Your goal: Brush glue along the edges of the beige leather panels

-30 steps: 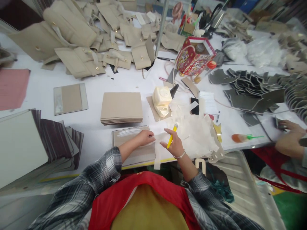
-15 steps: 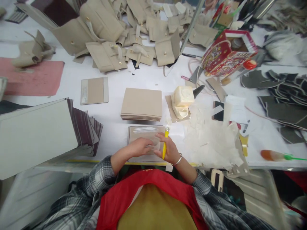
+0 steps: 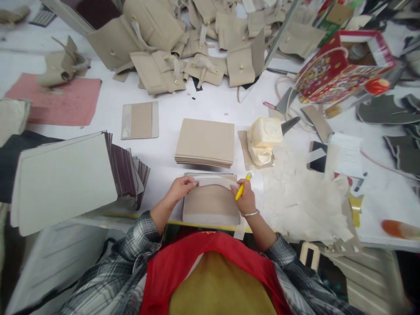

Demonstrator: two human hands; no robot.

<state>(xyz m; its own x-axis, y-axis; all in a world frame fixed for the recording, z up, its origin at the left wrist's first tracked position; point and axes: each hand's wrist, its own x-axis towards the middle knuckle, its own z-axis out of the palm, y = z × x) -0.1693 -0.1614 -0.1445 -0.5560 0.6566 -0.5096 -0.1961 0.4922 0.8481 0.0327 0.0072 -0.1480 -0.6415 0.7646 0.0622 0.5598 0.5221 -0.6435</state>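
Observation:
A thin whitish strip (image 3: 215, 180) stretches between my hands across the far side of a beige panel (image 3: 211, 203) on a small stack near the table edge. My left hand (image 3: 181, 188) pinches the strip's left end. My right hand (image 3: 244, 197) is closed around a yellow-handled brush (image 3: 240, 191), its pale tip pointing away from me. The fingers of that same hand are at the strip's right end. Just beyond lies a neat pile of beige panels (image 3: 205, 140). To its right a cream-coated glue container (image 3: 264, 138) has a dark handle sticking out.
Tall stacked grey boards (image 3: 68, 179) stand at left. Pale thin scraps (image 3: 302, 197) spread at right. Beige leather pieces with clasps (image 3: 243, 65) heap at the back, near a red patterned paper bag (image 3: 337, 70). A grey plate with a beige piece (image 3: 141, 120) lies left of centre.
My hands have moved apart, drawing the strip out lengthwise along the panel's far side. The brush stays in my right hand. The whole view has shifted slightly.

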